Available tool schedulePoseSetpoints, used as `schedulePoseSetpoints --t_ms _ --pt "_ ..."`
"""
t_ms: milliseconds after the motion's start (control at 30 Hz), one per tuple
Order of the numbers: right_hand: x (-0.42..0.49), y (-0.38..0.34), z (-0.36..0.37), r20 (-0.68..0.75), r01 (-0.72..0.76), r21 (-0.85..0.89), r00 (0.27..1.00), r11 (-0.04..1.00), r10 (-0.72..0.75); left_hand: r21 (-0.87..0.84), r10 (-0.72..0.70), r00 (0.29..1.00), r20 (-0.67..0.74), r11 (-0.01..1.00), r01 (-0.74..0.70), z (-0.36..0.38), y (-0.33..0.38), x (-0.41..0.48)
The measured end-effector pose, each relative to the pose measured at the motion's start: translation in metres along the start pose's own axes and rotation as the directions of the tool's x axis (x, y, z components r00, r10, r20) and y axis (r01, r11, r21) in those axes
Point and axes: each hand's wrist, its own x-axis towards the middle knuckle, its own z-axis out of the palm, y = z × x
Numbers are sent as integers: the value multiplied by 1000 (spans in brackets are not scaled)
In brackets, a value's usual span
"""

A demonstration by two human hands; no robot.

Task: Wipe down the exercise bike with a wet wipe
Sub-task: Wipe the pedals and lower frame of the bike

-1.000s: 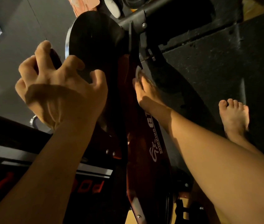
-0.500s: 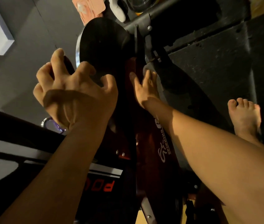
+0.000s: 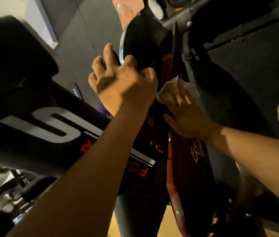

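- Brace with left grip (image 3: 123, 82), fingers curled round flywheel (image 3: 144, 36) rim.
- Press wet wipe (image 3: 174, 90) flat under right grip (image 3: 186, 117), fingers straight; sweep slowly along red frame (image 3: 191, 168).

We had only one view, from the wide-angle camera worn on the person's head. It looked steeply down along both forearms onto the exercise bike (image 3: 195, 159), with the dark floor (image 3: 255, 57) beyond it. It sat very near, so the left hand (image 3: 123, 86) and right hand (image 3: 186, 117) filled the middle and the bike's frame ran off the edges.
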Motion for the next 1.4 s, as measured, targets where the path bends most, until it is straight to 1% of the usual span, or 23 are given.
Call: schedulePoseSetpoints --t_ms 33,167,200,267,333,433,500,533,667,767,833,933,1000,1067,1100,1133,1167,1200,1233,1267,1300,1367,1400 --pt "31 -6 -10 -20 19 26 1000 999 -19 -2 2 1000 5 1000 -2 0 0 0" --pt "78 46 -37 51 -302 161 953 940 298 -36 -1 1000 13 999 2 -2 3 -1" --pt "77 41 -35 40 -312 226 950 923 311 -41 1 1000 13 999 0 -2 3 -1" --pt "53 4 -20 -32 -273 314 954 909 298 -37 5 1000 15 999 -4 -1 2 0" --pt "-1 -24 4 -59 -223 259 967 940 246 -34 5 1000 17 999 -5 -1 0 0" --pt "-64 -43 27 -7 -39 35 999 999 39 -26 1 1000 0 1000 -1 0 1 -1" --pt "-55 -28 25 -32 89 91 996 992 -87 -25 -1 1000 -3 1000 1 0 1 -1" --pt "-39 -18 20 -56 101 117 994 988 -95 -27 -3 1000 -5 1000 3 0 1 -1" --pt "55 33 -9 -79 -163 269 979 949 191 -32 -7 1000 -9 999 7 1 0 -1" --pt "105 48 -30 -64 -244 260 961 934 269 -24 11 1000 -19 1000 -12 0 2 -2" --pt "112 42 -42 -13 -304 328 945 895 326 -24 14 1000 -20 1000 -15 1 1 -1" --pt "69 23 -43 -36 -213 510 963 833 269 -4 41 997 -59 999 -42 4 -3 -1" --pt "19 11 -31 -84 -102 603 978 791 190 43 266 959 -98 964 -263 14 6 -6" --pt "-19 10 -17 -46 -77 598 990 798 130 -60 503 862 59 864 -500 42 24 -23" --pt "-34 20 -11 -8 -108 566 991 817 136 -174 513 836 194 857 -485 61 34 -31" --pt "-44 32 -9 19 -172 484 982 858 186 -290 462 833 305 878 -381 81 43 -38" --pt "-65 78 2 36 -298 299 953 906 302 -358 410 830 379 892 -277 101 50 -45" --pt "-85 128 8 53 -451 22 892 892 449 -367 381 837 393 899 -238 117 54 -51" --pt "-109 183 19 31 -574 -271 797 772 603 -330 375 851 367 908 -258 130 57 -56" --pt "-129 234 30 64 -670 -447 636 592 769 -285 382 865 326 912 -296 139 59 -59" --pt "-142 279 41 92 -731 -488 500 476 861 -268 390 873 292 910 -317 145 59 -60" --pt "-153 319 51 165 -762 -426 464 487 870 -305 403 877 261 897 -321 153 60 -57" --pt "-154 317 49 126 -792 -401 449 460 884 -338 411 874 258 886 -317 153 58 -57"
